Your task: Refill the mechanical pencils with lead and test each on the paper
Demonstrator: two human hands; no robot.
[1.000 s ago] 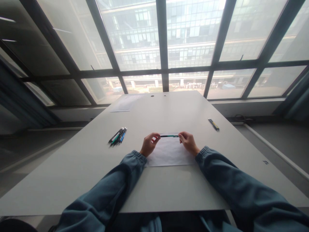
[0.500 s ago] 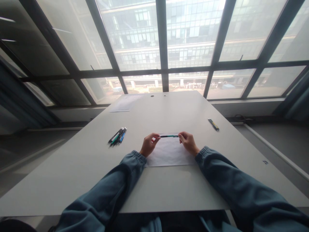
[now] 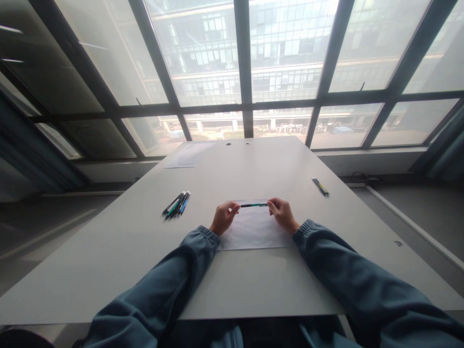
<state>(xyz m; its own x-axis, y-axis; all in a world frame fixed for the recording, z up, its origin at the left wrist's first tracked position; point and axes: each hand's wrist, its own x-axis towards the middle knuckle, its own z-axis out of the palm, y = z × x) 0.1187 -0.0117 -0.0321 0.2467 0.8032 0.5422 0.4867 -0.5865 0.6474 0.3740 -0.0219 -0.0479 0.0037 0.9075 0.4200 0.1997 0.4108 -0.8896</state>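
Observation:
A green and black pen (image 3: 253, 205) is held level between my two hands, over a white sheet of paper (image 3: 259, 232). My left hand (image 3: 224, 217) pinches its dark end between thumb and fingers. At the other end, by the clip, my right hand (image 3: 282, 214) grips it the same way. The fingertips hide both tips of the pen. The paper lies flat on the table, partly under my wrists.
Left of my hands lies a pile of several pens (image 3: 176, 206), black, green and blue. Yellow and dark pens (image 3: 321, 187) lie at the right. Another paper sheet (image 3: 188, 153) rests at the far left of the white table (image 3: 253, 285), before tall windows.
My left thumb and fingers have drawn closer together around the pen's dark end. The right hand and the things on the table look unmoved.

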